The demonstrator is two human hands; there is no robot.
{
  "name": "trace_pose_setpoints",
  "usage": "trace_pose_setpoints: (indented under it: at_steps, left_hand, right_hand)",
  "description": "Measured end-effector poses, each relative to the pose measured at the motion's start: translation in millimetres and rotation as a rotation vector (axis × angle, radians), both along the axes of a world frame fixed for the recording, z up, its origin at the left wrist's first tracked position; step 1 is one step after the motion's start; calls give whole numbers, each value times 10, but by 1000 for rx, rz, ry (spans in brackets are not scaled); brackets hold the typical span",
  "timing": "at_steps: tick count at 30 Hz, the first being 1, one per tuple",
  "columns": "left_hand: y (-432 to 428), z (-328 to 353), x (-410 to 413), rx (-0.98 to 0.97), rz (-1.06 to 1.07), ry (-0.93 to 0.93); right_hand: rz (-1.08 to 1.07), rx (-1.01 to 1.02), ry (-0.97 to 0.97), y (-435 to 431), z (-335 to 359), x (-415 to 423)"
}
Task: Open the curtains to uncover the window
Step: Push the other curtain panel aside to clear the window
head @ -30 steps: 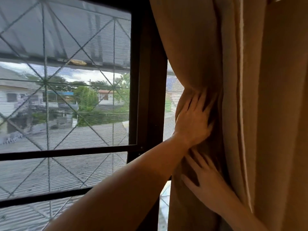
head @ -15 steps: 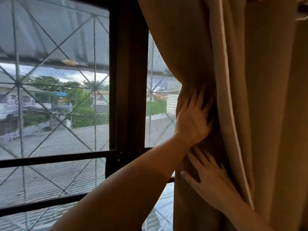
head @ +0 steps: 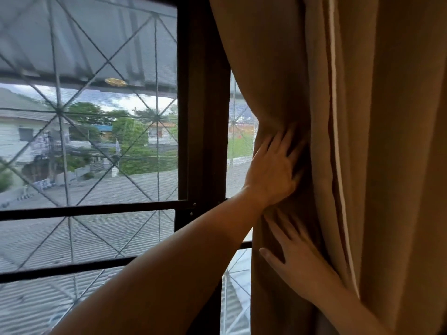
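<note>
A tan curtain point(head: 278, 68) with a white cord along one fold hangs over the right half of the view, its left edge bunched inward. My left hand point(head: 272, 170) presses flat against that bunched edge at mid height, fingers spread and pointing up into the folds. Just below it, my right hand point(head: 294, 259) lies flat on the same fabric with fingers apart. The window point(head: 96, 141) to the left is uncovered, and a narrow strip of the right pane point(head: 238, 151) shows between the frame and the curtain.
A dark wooden window frame post point(head: 203, 117) stands just left of the curtain edge. Dark horizontal bars point(head: 92, 210) and a diagonal metal grille with mesh cover the glass. Rooftops, houses and trees lie outside.
The curtain edge sits further right of the frame post than a second ago, so more of the right pane shows. Both hands stay pressed on the same folds.
</note>
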State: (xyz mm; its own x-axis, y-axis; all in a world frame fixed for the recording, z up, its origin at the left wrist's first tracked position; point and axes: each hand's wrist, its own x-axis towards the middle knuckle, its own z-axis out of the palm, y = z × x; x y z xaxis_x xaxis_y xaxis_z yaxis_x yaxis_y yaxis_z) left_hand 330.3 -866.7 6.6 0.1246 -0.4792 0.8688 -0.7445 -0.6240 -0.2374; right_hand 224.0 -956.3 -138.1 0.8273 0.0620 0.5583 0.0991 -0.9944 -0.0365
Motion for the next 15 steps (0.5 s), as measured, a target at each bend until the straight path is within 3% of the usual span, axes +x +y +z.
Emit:
trace_pose_setpoints:
  at_steps: [15]
  left_hand:
    - [1050,-312,-654,113,112,64]
  right_hand:
    - [17,-31,76,946,-247,-582]
